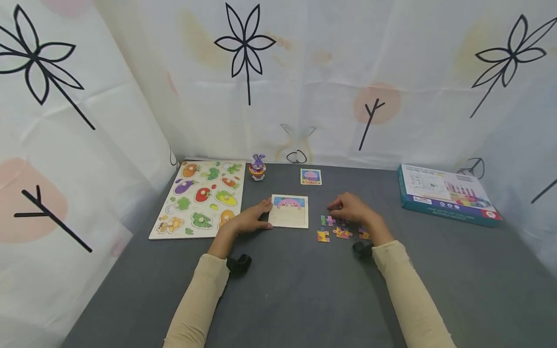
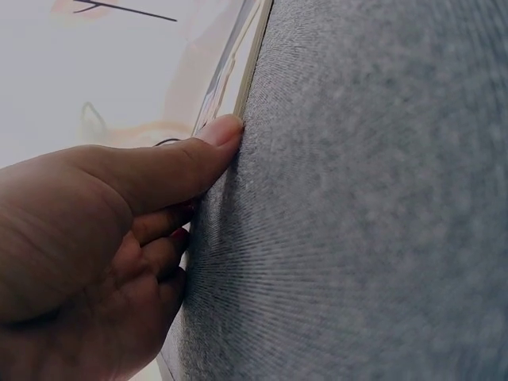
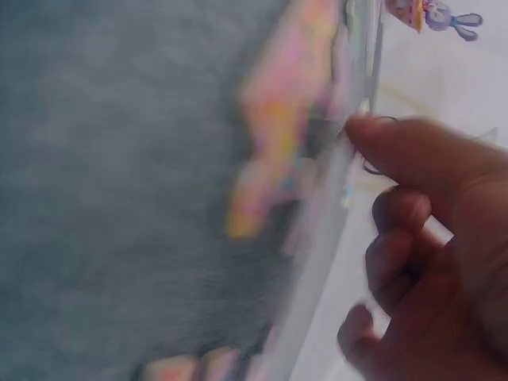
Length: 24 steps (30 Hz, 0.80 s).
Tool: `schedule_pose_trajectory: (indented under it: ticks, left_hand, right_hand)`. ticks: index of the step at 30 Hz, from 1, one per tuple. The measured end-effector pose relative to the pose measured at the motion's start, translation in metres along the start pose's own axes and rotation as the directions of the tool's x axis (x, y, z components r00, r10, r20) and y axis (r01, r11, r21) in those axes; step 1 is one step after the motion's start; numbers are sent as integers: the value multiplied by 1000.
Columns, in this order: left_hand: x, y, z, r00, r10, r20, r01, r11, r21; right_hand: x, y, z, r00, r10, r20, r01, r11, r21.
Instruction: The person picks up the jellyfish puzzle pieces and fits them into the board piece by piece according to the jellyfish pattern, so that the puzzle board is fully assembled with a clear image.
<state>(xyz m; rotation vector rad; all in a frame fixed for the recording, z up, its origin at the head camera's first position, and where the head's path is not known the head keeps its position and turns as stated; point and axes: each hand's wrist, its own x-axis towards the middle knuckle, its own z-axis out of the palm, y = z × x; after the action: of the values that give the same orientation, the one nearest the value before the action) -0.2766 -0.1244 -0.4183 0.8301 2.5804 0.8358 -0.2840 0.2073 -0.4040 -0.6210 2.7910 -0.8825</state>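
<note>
A small jigsaw tray (image 1: 289,220) lies flat in the middle, with a pink character's upper part assembled along its top and bare wood below. My left hand (image 1: 250,217) holds the tray's left edge. In the left wrist view the thumb (image 2: 218,131) presses on that edge. My right hand (image 1: 350,209) is over the loose pieces right of the tray, its fingers bent. The right wrist view is blurred, so whether anything is between thumb and fingers is not visible. Colourful jigsaw pieces (image 1: 342,233) lie on the dark cloth; my right hand partly covers some.
A vegetable puzzle board (image 1: 209,200) lies at the left. Behind the tray stand a purple rabbit figure (image 1: 257,166) and a small picture card (image 1: 311,177). A flat box (image 1: 448,193) lies at the right. White patterned fabric (image 1: 304,72) hangs around the table (image 1: 300,290).
</note>
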Motion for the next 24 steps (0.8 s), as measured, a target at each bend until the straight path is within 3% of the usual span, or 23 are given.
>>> schedule_pose_trajectory:
  ticks: [9, 17, 24]
  left_hand:
    - [4, 1, -8, 1000, 7, 5, -8, 1000, 14]
    - [5, -3, -9, 1000, 6, 13, -7, 1000, 25]
    - [5, -4, -3, 1000, 12, 26, -13, 1000, 24]
  right_hand:
    - [-7, -2, -10, 997, 64, 33, -66, 997, 44]
    - [-8, -16, -8, 995, 86, 46, -82, 993, -88]
    - [-15, -14, -2, 993, 94, 70, -85, 989, -122]
